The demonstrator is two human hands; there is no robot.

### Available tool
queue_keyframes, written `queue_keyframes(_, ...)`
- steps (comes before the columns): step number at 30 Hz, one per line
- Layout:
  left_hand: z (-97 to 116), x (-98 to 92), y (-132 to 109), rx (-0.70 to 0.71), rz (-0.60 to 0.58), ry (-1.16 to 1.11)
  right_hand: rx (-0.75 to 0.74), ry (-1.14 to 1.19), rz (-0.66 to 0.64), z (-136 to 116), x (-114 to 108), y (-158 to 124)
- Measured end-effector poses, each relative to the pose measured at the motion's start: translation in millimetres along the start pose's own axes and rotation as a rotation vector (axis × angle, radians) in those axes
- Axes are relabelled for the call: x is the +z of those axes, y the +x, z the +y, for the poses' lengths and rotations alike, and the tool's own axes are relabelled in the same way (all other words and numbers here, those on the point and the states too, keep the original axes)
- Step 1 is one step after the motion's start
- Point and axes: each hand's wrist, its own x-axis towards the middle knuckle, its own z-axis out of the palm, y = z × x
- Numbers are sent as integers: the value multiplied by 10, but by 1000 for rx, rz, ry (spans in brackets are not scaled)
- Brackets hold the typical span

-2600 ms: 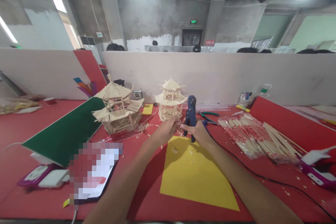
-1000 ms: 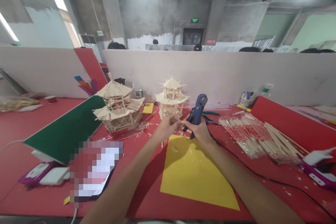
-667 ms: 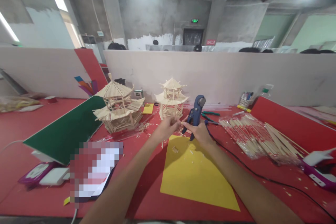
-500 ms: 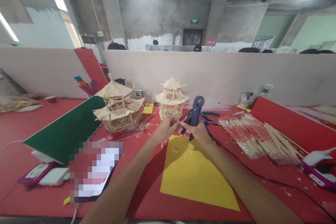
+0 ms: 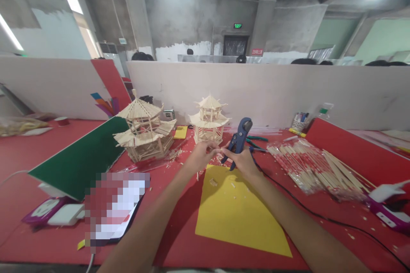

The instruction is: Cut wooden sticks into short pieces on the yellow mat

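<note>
Right hand (image 5: 245, 162): closed round cutter (image 5: 238, 140). Left hand (image 5: 203, 155), alongside: pinched, apparently on a sliver (image 5: 221, 149). Paper (image 5: 238, 217): below both.

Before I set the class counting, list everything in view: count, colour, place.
Table: 1, red, across foreground
Partition: 1, pale, behind table
Pagoda models: 2, pale, left and centre
Hand tool: 1, dark blue, centre
Sheet: 1, yellow, front centre
Wood scraps: many, pale, on sheet and table
Packaged sticks: uncountable, pale, right
Pliers: 1, green, right of centre
Board: 1, green, left
Panels: 2, red, right and back left
Power strips: 2, purple-white, left and right
Blurred item: 1, red-white, front left
Pen holder: 1, white, back right
Bottle: 1, clear, back right
Heads: several, dark, beyond partition
Exit sign: 1, green, far wall
Left hand: 1, bare, centre
Right hand: 1, bare, centre, holding hand tool
</note>
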Motion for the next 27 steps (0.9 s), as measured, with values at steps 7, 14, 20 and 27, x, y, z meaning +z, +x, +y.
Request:
queue_keyframes(7, 52, -25, -12, -19, -7, -130, 122, 238, 7, -152, 56, -48)
queue_keyframes(14, 24, -17, -21, -27, 1, -282, 96, 213, -38, -214, 54, -66)
queue_keyframes(20, 35, -40, -22, -13, -8, -269, 62, 127, -89, -192, 10, -53)
queue_keyframes(27, 34, -44, -19, -59, -23, -238, 23, 87, -36, -154, 31, -36)
